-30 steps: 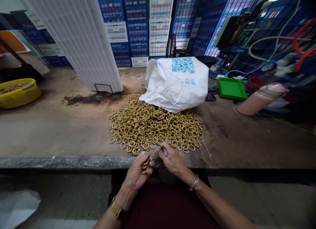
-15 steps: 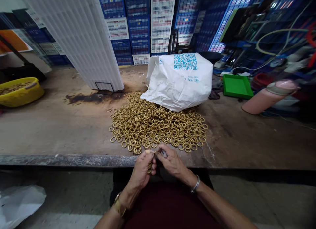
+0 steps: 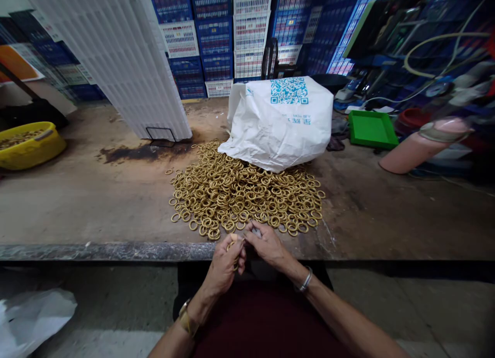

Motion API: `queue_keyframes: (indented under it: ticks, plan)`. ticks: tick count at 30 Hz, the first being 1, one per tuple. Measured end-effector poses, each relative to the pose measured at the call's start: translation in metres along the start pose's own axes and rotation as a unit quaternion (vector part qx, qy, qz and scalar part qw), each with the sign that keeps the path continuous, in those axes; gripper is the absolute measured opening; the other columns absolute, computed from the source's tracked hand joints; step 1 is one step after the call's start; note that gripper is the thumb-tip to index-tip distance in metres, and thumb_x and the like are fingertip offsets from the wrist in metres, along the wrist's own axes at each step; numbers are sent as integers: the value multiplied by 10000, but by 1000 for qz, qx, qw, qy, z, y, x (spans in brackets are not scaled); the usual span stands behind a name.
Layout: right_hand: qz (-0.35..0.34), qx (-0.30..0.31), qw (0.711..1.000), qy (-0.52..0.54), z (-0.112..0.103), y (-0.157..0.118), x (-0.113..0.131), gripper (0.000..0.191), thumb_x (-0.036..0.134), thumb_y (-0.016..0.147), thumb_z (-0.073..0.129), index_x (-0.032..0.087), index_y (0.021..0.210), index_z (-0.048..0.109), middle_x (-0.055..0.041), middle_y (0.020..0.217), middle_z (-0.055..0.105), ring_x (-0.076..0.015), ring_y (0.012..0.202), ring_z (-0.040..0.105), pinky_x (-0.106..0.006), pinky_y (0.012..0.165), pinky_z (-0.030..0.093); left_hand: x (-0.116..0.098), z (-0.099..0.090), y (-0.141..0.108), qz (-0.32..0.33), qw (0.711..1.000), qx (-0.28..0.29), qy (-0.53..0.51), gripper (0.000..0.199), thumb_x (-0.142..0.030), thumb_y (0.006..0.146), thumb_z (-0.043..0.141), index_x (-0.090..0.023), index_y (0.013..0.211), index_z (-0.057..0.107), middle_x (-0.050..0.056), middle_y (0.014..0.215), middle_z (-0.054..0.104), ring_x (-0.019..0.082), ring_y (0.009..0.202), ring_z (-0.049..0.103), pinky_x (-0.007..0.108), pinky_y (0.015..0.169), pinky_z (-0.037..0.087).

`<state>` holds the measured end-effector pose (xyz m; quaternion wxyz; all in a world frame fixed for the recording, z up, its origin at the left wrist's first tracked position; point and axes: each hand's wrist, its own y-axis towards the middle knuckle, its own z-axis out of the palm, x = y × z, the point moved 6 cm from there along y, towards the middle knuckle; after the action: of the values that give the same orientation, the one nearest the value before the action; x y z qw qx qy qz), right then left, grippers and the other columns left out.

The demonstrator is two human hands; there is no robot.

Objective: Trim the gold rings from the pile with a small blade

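My left hand (image 3: pixel 224 262) is closed around several brass-coloured rings (image 3: pixel 235 265), which partly show between its fingers. Beside it, my right hand (image 3: pixel 271 249) is closed in a pinch, its fingertips close to the left thumb. A small greyish thing (image 3: pixel 256 232) shows at the right fingers, too little of it to name. Both hands are at the table's front edge, just in front of a wide pile of the same rings (image 3: pixel 247 193). Over the back of the pile lies a white woven sack (image 3: pixel 282 129) with blue print.
On the wooden table (image 3: pixel 127 203), a yellow basin (image 3: pixel 34 149) stands far left and a tall stack of white ribbed sheets (image 3: pixel 127 69) behind. To the right are a green tray (image 3: pixel 372 129) and a pink bottle (image 3: pixel 419 149). Blue and white crates (image 3: pixel 212 36) rise beyond.
My right hand has shifted slightly up, and the greyish thing at its fingers shows a little differently. The left hand keeps its grip on the rings. The whole view has tilted slightly.
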<state>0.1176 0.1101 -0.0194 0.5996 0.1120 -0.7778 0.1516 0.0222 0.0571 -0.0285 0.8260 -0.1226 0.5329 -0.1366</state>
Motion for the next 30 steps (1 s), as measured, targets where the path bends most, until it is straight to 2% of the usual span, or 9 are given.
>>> queue_keyframes:
  ticks: [3,6,9,11,14,19,24,27,30]
  plan:
    - [6,-23,1000,-8,-5,0,-7,151,307,757,447,179,685,483,62,517,407,-73,467,350,-185,463,301,0,1,-1,-8,1000,-4,-8,279,-432,743,560,-173,738,457,-57,577,443,35,417,375,151,375,294]
    - [-37,-50,994,-85,-12,-3,-5,147,279,780,431,181,692,496,47,542,444,-81,495,378,-189,489,311,-2,1,-1,-7,1000,-11,-11,290,-443,731,570,-177,738,456,-55,574,447,39,422,380,151,378,295]
    - [-98,-15,974,-204,-8,-11,2,122,217,772,438,186,693,526,27,569,494,-92,522,408,-200,522,302,-4,1,0,4,1000,-19,3,284,-437,734,568,-178,731,451,-56,572,446,41,425,380,151,379,297]
    - [-115,17,959,-257,-3,-15,4,111,172,749,443,190,697,539,14,585,529,-100,530,430,-209,527,287,-4,1,0,13,999,-21,21,269,-426,748,554,-178,731,451,-54,577,447,41,431,386,150,387,306]
    - [-120,37,947,-296,0,-19,4,111,140,724,440,188,705,538,-1,619,564,-113,553,460,-216,529,274,-4,1,0,26,998,-25,50,253,-417,773,523,-179,731,448,-52,584,447,43,441,392,149,395,316]
    - [-111,50,943,-308,2,-17,0,130,135,734,426,190,751,542,-1,645,583,-115,570,484,-215,525,263,-2,-1,1,35,995,-30,87,273,-440,770,513,-180,721,445,-50,581,451,46,435,393,154,397,324]
    - [-83,44,927,-363,4,-14,-6,135,160,738,425,197,759,553,-1,622,586,-113,522,474,-237,495,214,-3,-4,0,32,996,-34,81,297,-458,759,524,-180,694,438,-52,567,440,43,424,376,148,389,307]
    - [-71,24,914,-398,0,-11,-7,158,168,748,429,202,824,563,-12,634,600,-124,542,500,-243,501,218,-5,0,-13,-1,998,0,65,285,-451,761,528,-182,706,454,-57,545,422,42,408,351,149,378,289]
    - [-57,6,907,-418,-9,-5,-7,181,160,761,433,197,886,559,-27,680,621,-132,595,537,-237,533,254,-2,5,-34,-75,992,74,74,271,-443,751,546,-181,725,484,-49,533,444,40,388,343,149,364,267]
